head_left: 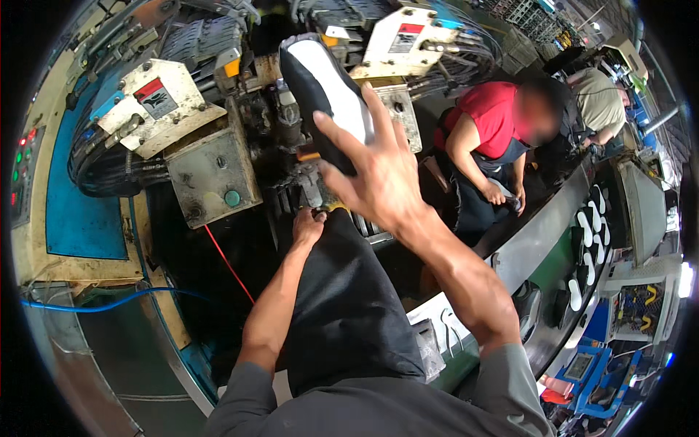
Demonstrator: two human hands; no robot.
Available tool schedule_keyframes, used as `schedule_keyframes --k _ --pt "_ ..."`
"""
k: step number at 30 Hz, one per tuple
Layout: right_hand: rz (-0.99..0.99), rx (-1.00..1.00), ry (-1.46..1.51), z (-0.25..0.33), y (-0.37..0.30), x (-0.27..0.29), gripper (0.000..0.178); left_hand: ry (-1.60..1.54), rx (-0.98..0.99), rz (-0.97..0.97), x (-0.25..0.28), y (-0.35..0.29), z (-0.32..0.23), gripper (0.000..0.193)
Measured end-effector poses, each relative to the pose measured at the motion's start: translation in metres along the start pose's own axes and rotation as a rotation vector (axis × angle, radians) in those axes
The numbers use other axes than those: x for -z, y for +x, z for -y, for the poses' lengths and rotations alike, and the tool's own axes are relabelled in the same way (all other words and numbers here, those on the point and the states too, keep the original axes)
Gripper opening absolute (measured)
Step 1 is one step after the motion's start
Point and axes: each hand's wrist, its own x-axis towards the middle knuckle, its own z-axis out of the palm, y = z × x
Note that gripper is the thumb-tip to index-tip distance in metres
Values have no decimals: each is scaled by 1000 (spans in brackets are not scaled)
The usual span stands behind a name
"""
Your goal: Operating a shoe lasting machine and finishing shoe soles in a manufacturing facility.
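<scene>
A black shoe upper with a white sole face (320,76) stands sole-out in the middle of the machine (290,109), toe end toward the top. Spread over its lower end are the fingers of my right hand (382,171); the hand is open, and I cannot tell whether the fingertips touch the shoe. Below, beside a grey metal fitting (312,191) of the machine, my left hand (309,227) is closed round a small dark part that is mostly hidden.
Left and right of the shoe are cream machine plates (156,102) with hoses. A green button (231,198) sits on a metal box. At right, a co-worker in red (489,120) handles a dark shoe. A conveyor (551,266) carries several black shoes with white soles (587,255).
</scene>
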Motion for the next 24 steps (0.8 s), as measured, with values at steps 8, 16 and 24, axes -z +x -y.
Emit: schedule_keyframes --k 8,16,24 --pt "75 -75 -10 -24 58 -83 74 -95 -38 -56 49 -36 -26 51" --pt "135 -68 -46 16 47 -89 96 42 -213 -283 60 -132 0 51" --pt "83 -36 19 10 29 -94 94 84 -219 -294 48 -135 -13 39"
